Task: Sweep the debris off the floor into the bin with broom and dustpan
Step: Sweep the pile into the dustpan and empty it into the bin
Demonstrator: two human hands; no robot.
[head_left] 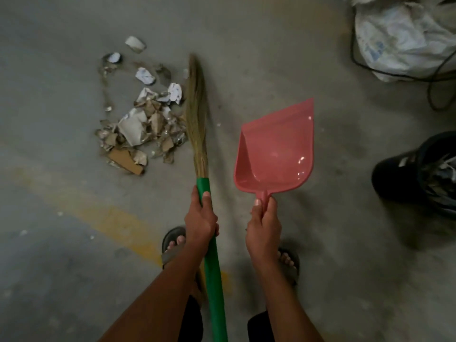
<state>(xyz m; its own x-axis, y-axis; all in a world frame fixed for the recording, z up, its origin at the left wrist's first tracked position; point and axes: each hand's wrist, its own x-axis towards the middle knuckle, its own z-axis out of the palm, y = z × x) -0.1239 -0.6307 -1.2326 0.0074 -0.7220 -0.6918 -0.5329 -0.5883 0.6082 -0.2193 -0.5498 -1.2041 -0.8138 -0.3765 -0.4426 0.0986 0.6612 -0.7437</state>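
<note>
My left hand (201, 218) grips the green handle of a grass broom (197, 119), whose bristles point away from me along the right side of the debris pile (140, 127). The pile is torn paper and cardboard scraps on the concrete floor, with a few loose pieces (135, 43) farther off. My right hand (264, 230) holds the short handle of a pink dustpan (278, 154), which is raised and empty, to the right of the broom. A black bin (419, 178) with scraps inside stands at the right edge.
A white sack (399, 38) lies at the top right with a black cable (434, 77) looping beside it. A faded yellow line (106, 213) crosses the floor at the left. My sandalled feet (172, 245) are below my hands.
</note>
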